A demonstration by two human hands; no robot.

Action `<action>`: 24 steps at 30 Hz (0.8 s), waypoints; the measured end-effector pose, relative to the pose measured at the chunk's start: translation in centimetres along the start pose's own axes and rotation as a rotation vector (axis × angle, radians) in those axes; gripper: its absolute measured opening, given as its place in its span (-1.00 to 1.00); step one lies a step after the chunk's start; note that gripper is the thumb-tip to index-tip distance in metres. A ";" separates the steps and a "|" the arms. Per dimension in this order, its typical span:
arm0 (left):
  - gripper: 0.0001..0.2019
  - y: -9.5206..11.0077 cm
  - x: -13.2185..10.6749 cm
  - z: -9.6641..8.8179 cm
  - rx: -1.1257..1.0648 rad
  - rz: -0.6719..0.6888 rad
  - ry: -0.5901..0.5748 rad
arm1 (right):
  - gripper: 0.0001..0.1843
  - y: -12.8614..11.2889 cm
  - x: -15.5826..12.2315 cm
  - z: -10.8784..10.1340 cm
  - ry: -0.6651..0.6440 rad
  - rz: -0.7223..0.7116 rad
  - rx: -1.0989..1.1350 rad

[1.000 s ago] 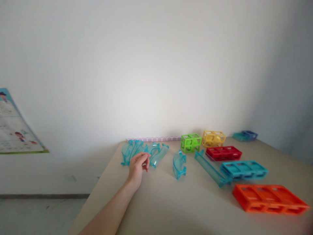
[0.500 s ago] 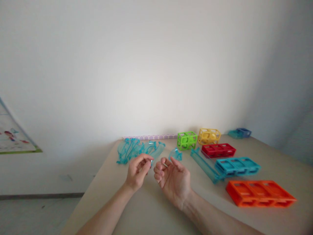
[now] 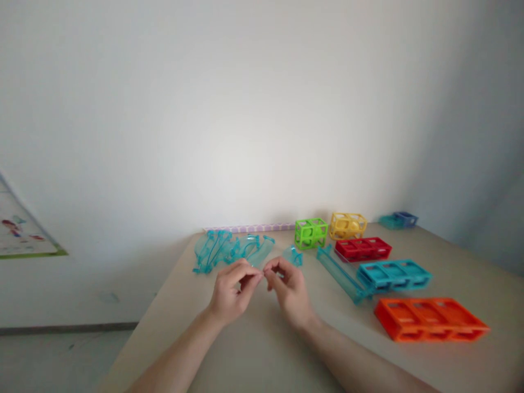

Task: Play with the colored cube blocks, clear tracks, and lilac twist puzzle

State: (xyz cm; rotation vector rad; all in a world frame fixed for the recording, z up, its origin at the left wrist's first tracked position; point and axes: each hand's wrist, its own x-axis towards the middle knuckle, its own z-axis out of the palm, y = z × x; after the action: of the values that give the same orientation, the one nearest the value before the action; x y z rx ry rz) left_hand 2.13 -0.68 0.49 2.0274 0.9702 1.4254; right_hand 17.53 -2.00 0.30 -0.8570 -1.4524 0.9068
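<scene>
Above the table's middle, my left hand (image 3: 234, 290) and my right hand (image 3: 289, 289) are both closed in a pinch, their fingertips meeting. Whatever sits between the fingertips is too small and hidden to make out. Just beyond my left hand lies a heap of clear teal plastic track pieces (image 3: 221, 248). A short curved teal piece (image 3: 293, 255) rests behind my right hand. To its right a long straight teal track (image 3: 339, 275) lies slanting toward a teal three-cell block frame (image 3: 395, 274).
On the right stand an orange block frame (image 3: 429, 321), a red one (image 3: 363, 249), a green one (image 3: 311, 233) and a yellow one (image 3: 347, 225). A blue frame (image 3: 405, 219) sits in the far corner. A purple patterned strip (image 3: 249, 228) runs along the wall.
My right hand has turned from palm-up with loosely curled fingers to a pinch. It has come up against my left fingertips. The view has shifted slightly.
</scene>
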 end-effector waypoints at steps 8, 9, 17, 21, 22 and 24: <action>-0.87 -2.5 1.1 -1.3 0.157 -0.076 0.342 | -0.57 0.3 0.8 -0.8 0.062 -0.168 -1.267; -0.87 -2.8 1.1 -1.4 0.186 -0.070 0.347 | -0.57 0.5 0.8 -1.0 0.056 -0.119 -1.316; -0.88 -4.4 1.5 -1.8 0.380 -0.043 0.333 | -0.74 -0.6 0.9 -1.7 0.071 0.062 -1.356; -0.88 -4.3 1.5 -1.8 0.390 -0.044 0.356 | -0.73 -4.2 -0.1 0.5 0.004 -0.099 -0.683; -0.88 -4.3 1.5 -1.8 0.403 -0.046 0.359 | -0.71 -5.3 -0.7 1.6 -0.131 -0.076 -0.395; -0.88 -4.3 1.5 -1.8 0.428 -0.048 0.358 | -0.59 -7.3 -2.3 4.2 -0.515 0.059 0.133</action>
State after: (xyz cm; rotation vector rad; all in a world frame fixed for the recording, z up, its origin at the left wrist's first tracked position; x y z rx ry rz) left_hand -0.47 3.24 -1.08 2.0480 1.5786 1.7047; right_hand 13.48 -7.44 5.70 -0.5907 -1.7844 1.3193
